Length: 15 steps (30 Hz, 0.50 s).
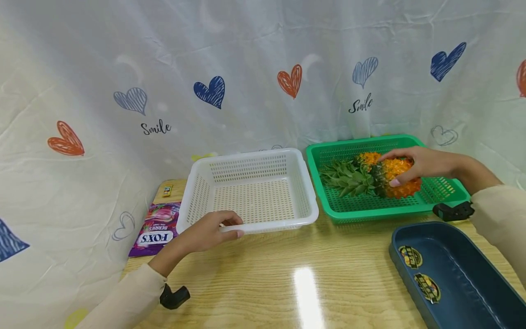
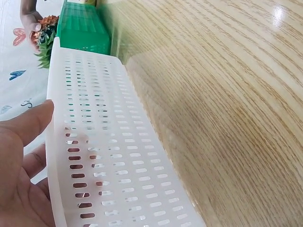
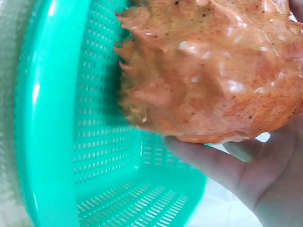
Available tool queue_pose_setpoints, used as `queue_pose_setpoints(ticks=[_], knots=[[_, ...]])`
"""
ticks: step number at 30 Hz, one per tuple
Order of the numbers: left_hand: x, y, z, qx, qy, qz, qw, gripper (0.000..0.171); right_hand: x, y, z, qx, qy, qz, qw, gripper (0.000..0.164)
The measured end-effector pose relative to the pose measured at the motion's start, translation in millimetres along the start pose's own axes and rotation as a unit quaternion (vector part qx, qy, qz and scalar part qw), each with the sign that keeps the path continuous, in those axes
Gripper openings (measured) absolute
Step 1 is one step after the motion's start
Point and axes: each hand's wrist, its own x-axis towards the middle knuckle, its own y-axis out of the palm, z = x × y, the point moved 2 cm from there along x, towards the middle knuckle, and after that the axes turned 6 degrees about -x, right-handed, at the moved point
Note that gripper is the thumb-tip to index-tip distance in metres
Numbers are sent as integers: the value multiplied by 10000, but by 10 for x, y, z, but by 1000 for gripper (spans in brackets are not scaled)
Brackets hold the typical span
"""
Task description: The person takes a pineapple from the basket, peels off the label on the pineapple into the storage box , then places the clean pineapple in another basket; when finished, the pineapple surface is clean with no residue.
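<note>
My left hand [image 1: 211, 233] grips the near rim of a white perforated plastic basket [image 1: 283, 224]. In the left wrist view the thumb lies at the rim, and the other fingers show behind the basket wall [image 2: 118, 156]. To the right, my right hand [image 1: 431, 164] holds a pineapple [image 1: 404, 189] with a glossy, spiky orange body and green leaves pointing left. Around and below it is a green perforated basket [image 1: 370, 215]. The right wrist view shows thumb and fingers around the pineapple's body [image 3: 208, 80], over the green basket's inside; some fingers are hidden.
A dark blue tray [image 1: 456, 274] with two stickers stands at the front right. Left of the white basket lie a purple Fox's candy bag [image 1: 156, 230] and a small yellow packet [image 1: 167, 190]. Behind the wooden table [image 1: 255, 283] hangs a curtain [image 1: 246, 55] printed with hearts.
</note>
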Motion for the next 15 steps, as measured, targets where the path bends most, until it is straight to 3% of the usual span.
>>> queue_pose_setpoints(ticks=[15], knots=[[-8,0,14,-16,62,90,9999,27,126,20,-205,308,575,636,9958,71]])
